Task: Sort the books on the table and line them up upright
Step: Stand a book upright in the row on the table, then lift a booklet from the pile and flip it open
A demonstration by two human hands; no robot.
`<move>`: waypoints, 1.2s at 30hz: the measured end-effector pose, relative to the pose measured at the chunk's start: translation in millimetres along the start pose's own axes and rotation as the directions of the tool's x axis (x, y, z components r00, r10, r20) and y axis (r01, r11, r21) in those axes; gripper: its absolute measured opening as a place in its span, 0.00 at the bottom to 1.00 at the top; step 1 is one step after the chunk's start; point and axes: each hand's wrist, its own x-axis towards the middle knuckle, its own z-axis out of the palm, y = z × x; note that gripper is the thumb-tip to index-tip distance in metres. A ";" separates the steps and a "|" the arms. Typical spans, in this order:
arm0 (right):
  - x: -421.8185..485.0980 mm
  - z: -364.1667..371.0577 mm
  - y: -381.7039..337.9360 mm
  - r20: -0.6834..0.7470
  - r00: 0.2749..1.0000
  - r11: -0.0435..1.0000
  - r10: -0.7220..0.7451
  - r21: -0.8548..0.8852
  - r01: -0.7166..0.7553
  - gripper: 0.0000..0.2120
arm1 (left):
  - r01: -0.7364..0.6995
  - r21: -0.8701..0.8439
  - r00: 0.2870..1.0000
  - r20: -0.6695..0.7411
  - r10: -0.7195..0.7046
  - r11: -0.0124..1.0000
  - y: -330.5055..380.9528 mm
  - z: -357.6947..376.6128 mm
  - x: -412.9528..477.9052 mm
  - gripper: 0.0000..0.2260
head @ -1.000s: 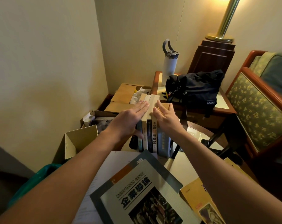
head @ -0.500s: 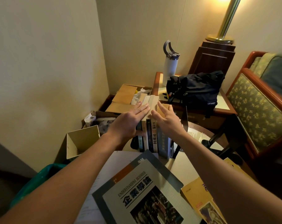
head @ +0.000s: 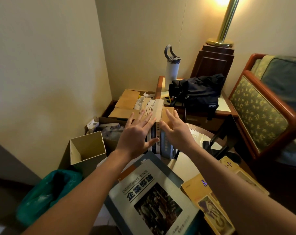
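Partly done: several upright books (head: pixel 158 108) stand in a row at the far side of the bench (head: pixel 182 165), left hand (head: pixel 135 134) and right hand (head: pixel 177 132) laid flat-fingered against its flanks, grasping nothing, while a large grey book (head: pixel 152 197) and yellow books (head: pixel 210 200) nearer lie flat, not yet stood.

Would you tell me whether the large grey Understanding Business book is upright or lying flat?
Lying flat: the grey book shows its front cover facing up.

Left of your row of upright books (head: pixel 158 141) an open beige cardboard box (head: pixel 91 146) stands close; to the right, what looks like a black stand (head: pixel 220 133). A large grey textbook (head: pixel 149 192) lies flat in front, with bare tabletop (head: pixel 184 165) beside it.
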 end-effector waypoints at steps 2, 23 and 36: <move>-20.5 -2.7 -2.6 -0.016 0.999 0.999 -0.046 -0.016 0.045 0.31 | 0.041 -0.063 0.999 -0.024 -0.043 0.997 11.6 -3.2 -17.0 0.32; -216.4 32.7 45.9 0.137 0.980 0.940 0.141 -0.329 -0.089 0.33 | 0.760 -0.124 0.636 0.344 -0.691 0.638 138.4 -6.4 -216.3 0.38; -216.9 45.9 47.6 0.095 0.962 0.919 0.255 -0.334 -0.210 0.37 | 0.773 -0.414 0.632 0.452 -0.629 0.480 117.7 -1.8 -195.7 0.40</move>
